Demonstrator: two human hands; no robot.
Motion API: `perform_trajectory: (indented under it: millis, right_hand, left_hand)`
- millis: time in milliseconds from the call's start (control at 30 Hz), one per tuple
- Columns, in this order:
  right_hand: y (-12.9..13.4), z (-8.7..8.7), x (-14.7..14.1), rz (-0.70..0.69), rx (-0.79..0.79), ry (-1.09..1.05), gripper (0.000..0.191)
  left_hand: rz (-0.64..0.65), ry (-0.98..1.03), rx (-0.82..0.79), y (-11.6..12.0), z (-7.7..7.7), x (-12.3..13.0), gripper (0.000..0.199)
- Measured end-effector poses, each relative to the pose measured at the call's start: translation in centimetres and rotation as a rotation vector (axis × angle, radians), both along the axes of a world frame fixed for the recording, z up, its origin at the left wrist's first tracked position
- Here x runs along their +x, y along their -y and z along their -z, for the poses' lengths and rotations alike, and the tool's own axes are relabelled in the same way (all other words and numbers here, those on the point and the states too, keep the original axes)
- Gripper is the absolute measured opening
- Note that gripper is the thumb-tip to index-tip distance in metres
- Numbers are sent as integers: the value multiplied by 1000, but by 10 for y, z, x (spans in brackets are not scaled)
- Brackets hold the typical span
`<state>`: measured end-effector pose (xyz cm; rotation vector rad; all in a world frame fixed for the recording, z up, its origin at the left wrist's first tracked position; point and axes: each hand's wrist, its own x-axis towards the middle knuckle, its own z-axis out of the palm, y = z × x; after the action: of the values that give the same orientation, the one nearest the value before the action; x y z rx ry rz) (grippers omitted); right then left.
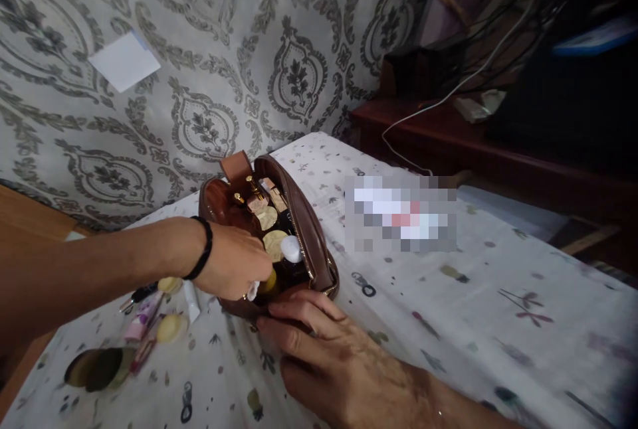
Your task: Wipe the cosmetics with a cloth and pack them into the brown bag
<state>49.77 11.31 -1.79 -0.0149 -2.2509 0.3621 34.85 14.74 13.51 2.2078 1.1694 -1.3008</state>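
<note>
A brown makeup bag (312, 236) lies unzipped on the patterned sheet, full of cosmetics. My left hand (236, 259), with a black band at the wrist, reaches into its near end. The fingers are curled down, and a small white piece (253, 291) shows beside them; what they hold is mostly hidden. My right hand (323, 336) grips the bag's near edge with bent fingers. Inside the bag are round gold-coloured compacts (275, 245), a white round cap (291, 249), gold-tipped tubes (252, 183) and a yellow item (269, 281).
Left of the bag lie a pink tube (143, 317), a white tube (191, 301), a cream-coloured round item (168, 328) and a dark round item (94, 369). A blurred-out object (401, 213) sits to the right. Beyond stand a dark red wooden table (413, 127) and the papered wall (299, 30).
</note>
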Motion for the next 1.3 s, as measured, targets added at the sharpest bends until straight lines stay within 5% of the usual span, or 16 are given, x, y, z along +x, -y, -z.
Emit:
perform_trajectory:
  millis: [567,1133,1300]
  right_hand:
    - [1,0,0,10,-16,26,27]
    - [-2,-1,-1,10,-11,-35,31]
    - [-5,-3,4,32,49,-13,25]
  left_hand:
    - [-97,161,-49,-1,7,-11,11]
    - [-199,430,166,-3,6,-23,36]
    - [-289,578,381,6,-4,-29,44]
